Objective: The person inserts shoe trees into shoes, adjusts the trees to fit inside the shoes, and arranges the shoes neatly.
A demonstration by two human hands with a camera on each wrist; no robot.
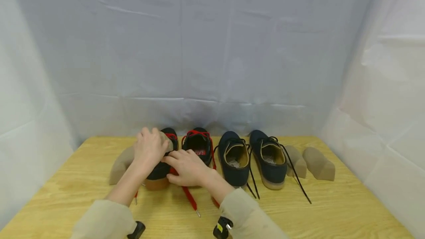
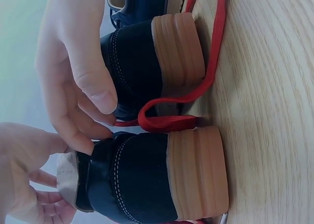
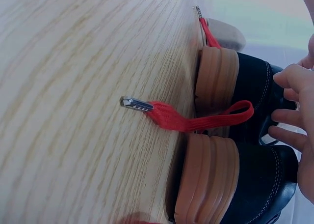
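Two black shoes with red laces stand side by side, heels toward me. My left hand [image 1: 151, 150] grips a tan shoe insert [image 1: 170, 144] at the opening of the left black shoe [image 1: 158, 171]. In the left wrist view the insert [image 2: 66, 177] sits at this shoe's [image 2: 142, 184] heel collar. My right hand [image 1: 186, 167] pinches that heel collar, its fingers [image 2: 81, 135] touching the rim. The other black shoe [image 1: 198, 145] stands just to the right. A loose red lace [image 3: 196, 118] trails out between the two heels.
A second tan insert [image 1: 120, 165] lies left of the shoes. Two navy shoes [image 1: 234, 159] [image 1: 270, 159] with black laces stand to the right, with two more tan inserts [image 1: 296, 161] [image 1: 318, 163] beyond them. The wooden table [image 1: 332, 209] is walled by white cloth.
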